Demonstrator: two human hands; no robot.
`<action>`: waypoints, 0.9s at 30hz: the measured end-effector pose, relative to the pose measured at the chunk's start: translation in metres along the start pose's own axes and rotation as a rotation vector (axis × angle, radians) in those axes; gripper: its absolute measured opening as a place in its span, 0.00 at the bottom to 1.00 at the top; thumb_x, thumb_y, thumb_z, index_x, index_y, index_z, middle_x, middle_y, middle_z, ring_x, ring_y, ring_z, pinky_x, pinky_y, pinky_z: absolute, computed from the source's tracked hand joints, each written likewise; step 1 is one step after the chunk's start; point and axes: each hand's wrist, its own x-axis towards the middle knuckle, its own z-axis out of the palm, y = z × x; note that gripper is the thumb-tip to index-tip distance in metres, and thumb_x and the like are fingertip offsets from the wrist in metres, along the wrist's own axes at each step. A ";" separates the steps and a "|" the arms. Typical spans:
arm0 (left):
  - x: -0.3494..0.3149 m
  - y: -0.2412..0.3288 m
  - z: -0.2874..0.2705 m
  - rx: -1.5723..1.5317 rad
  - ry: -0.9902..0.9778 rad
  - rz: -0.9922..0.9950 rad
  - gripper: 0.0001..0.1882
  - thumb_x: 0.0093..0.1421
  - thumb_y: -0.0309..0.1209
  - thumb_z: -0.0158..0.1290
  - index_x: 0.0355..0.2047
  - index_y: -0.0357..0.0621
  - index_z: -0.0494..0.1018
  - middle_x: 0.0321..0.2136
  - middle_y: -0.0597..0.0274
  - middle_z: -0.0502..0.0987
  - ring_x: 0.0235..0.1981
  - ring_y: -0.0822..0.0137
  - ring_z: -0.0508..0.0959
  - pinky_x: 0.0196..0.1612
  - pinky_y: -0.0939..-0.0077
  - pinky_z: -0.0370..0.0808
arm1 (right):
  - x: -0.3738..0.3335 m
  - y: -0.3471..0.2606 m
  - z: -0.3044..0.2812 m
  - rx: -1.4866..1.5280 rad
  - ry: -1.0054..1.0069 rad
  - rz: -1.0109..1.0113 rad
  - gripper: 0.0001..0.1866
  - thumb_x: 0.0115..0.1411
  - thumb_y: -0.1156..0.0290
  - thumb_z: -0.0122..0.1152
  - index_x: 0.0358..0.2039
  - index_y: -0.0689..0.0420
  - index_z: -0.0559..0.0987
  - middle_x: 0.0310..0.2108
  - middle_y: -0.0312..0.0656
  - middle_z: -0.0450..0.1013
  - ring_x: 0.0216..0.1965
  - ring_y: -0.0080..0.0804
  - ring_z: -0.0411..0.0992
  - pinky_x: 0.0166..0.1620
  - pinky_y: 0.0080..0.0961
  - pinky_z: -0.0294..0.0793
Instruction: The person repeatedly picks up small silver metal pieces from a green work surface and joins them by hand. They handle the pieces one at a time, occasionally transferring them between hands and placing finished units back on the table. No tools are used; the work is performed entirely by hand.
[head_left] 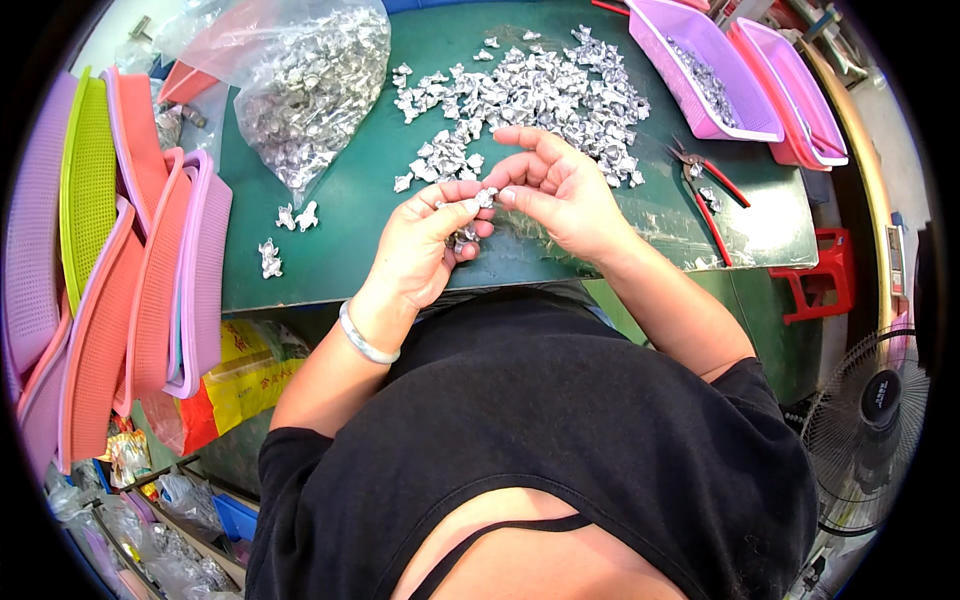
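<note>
Covering middle of green worktable (350, 230) toward far edge: pile of silver metal castings (540, 95). Near edge: left hand (428, 235) curled round several castings (462, 237), forearm angled inward; right hand (555, 190) half-open, fingers bent, thumb beside topmost casting (486, 197).

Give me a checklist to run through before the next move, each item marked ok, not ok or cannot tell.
1. Left hand holds small silver parts: ok, several in its fingers.
2. Right hand firmly grips one: cannot tell; its fingertips are close to the piece.
3. Red-handled pliers closed: not ok, handles spread on the table.
4. All loose pieces in the main pile: not ok, three stray pieces lie left of it.
5. Plastic bag sealed: cannot tell.
</note>
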 end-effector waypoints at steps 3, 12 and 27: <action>0.000 0.001 0.000 -0.031 -0.020 -0.009 0.09 0.55 0.25 0.49 0.37 0.39 0.69 0.28 0.63 0.74 0.25 0.74 0.73 0.23 0.86 0.67 | 0.000 -0.001 0.001 0.015 -0.008 -0.008 0.25 0.52 0.85 0.49 0.52 0.65 0.59 0.34 0.42 0.71 0.36 0.23 0.69 0.43 0.21 0.68; 0.005 -0.001 -0.007 -0.263 -0.051 -0.094 0.08 0.57 0.25 0.45 0.37 0.37 0.68 0.26 0.59 0.72 0.25 0.69 0.74 0.20 0.83 0.68 | -0.004 -0.006 0.003 -0.010 -0.050 -0.051 0.25 0.54 0.85 0.49 0.53 0.62 0.59 0.36 0.43 0.71 0.39 0.24 0.69 0.45 0.22 0.67; -0.005 0.136 0.023 0.021 -0.164 0.252 0.09 0.53 0.29 0.50 0.35 0.42 0.68 0.27 0.62 0.70 0.25 0.74 0.70 0.15 0.93 0.61 | 0.005 0.009 -0.021 0.025 0.099 -0.085 0.19 0.55 0.81 0.49 0.49 0.60 0.65 0.35 0.39 0.72 0.34 0.19 0.68 0.39 0.16 0.67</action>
